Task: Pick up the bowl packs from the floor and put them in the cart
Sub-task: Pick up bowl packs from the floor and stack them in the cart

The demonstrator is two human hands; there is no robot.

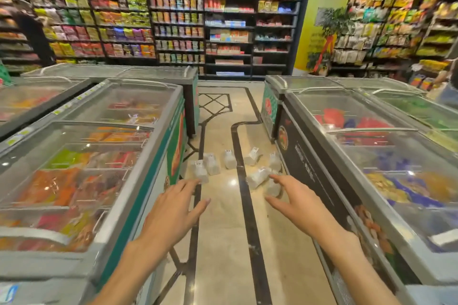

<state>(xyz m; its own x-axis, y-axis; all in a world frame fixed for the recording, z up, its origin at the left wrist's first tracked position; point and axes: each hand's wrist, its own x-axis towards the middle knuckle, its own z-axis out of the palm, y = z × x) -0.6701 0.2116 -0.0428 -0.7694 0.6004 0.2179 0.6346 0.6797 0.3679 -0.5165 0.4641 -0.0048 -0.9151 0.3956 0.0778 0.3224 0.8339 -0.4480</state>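
**Reaching In, Nothing Held Yet**

Stretching forward over the aisle, both hands are out and empty. The left hand [173,202] has its fingers extended and spread, gripping nothing; the right hand [296,197] is the same, fingers straight, thumb apart, holding nothing. From this high view the fingertips overlap the nearest packs, but I judge they are in the air above them, not touching.

Now the targets: the bowl packs [230,160], pale translucent bundles with small labels, lie scattered on the floor [223,242] between the two rows of freezers. One group sits toward the left freezer [99,156], another lies close against the base of the right freezer [371,156], and a couple rest in the middle near the dark inlaid stripe. How many exactly is hard to say; they blur together. Behind it all, stocked shelves [178,20] fill the back wall.

No cart is in view, so every pack remains to be collected.

Where could this slip? The wrapping looks smooth and glossy, so a one-handed pinch may slide off. The packs tucked against the right freezer's base leave little room for fingers. Grabbing two at once risks dropping one, and bending down in this narrow lane could knock neighbours further apart.
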